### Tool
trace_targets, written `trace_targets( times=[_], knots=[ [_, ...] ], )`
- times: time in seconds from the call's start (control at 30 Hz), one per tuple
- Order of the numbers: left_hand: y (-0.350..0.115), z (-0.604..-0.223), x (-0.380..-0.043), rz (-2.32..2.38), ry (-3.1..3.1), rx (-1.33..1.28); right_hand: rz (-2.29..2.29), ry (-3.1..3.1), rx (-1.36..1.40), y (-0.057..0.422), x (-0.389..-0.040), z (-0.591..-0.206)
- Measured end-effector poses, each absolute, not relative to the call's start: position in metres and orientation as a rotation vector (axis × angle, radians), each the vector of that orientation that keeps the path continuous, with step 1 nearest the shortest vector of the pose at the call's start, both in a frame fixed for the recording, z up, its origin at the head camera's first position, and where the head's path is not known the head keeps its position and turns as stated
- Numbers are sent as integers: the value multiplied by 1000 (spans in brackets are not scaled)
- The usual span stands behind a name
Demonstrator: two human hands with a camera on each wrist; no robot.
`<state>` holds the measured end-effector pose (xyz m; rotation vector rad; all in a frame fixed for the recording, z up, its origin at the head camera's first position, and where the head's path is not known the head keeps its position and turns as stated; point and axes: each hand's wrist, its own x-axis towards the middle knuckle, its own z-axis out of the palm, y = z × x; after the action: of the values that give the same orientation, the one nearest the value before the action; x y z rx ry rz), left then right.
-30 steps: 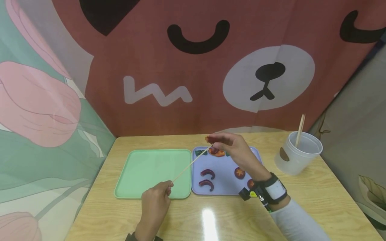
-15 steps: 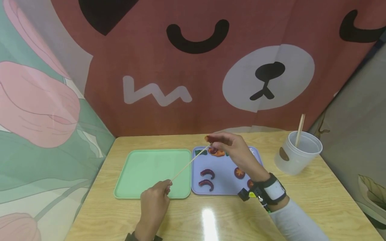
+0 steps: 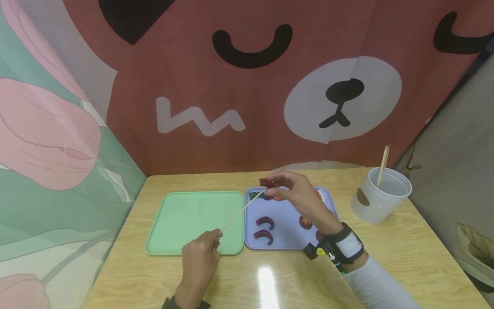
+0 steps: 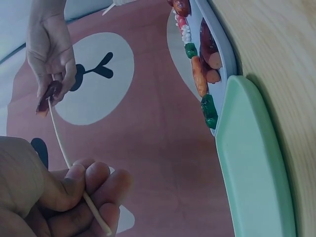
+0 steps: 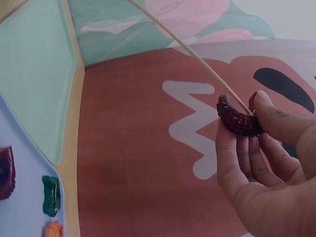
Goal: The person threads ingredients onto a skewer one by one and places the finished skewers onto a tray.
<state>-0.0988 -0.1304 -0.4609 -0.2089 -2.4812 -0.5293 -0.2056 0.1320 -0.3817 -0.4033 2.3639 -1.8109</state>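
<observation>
My left hand (image 3: 200, 253) pinches a thin wooden skewer (image 3: 241, 211) near its lower end, and the skewer slants up to the right. Between thumb and fingers, my right hand (image 3: 301, 195) holds a dark red, curved toy octopus tentacle (image 5: 239, 121) with a ridged edge. The skewer's far end meets the tentacle beside the right thumb, where the tip is hidden. Both hands are raised over the trays. Below them, two similar tentacles (image 3: 264, 236) lie on the lilac tray (image 3: 285, 240), along with brown mushroom pieces (image 3: 305, 222) bearing a star mark.
A bare green tray (image 3: 197, 223) adjoins the lilac one on the left. Green pieces (image 4: 209, 111) and an orange piece (image 4: 199, 76) line the lilac tray's far side. At right stands a translucent bucket (image 3: 370, 210) with several skewers (image 3: 383, 165). A printed cloth (image 3: 193, 150) hangs behind the table.
My right hand has shifted slightly left with the tentacle, which now shows turned beside the skewer's end. My left hand keeps its pinch on the skewer, almost in place.
</observation>
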Motion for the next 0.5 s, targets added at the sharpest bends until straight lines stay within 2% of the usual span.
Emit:
trace_targets(
  times=[0.27,0.5],
  knots=[
    [-130,-461,-98,-517,-2445,-229,-1774,2313,-275,131,-203,-384],
    [-128,-456,-100,-496,-2414,-252,-1978,2070,-269,119,-199,-388]
  ],
)
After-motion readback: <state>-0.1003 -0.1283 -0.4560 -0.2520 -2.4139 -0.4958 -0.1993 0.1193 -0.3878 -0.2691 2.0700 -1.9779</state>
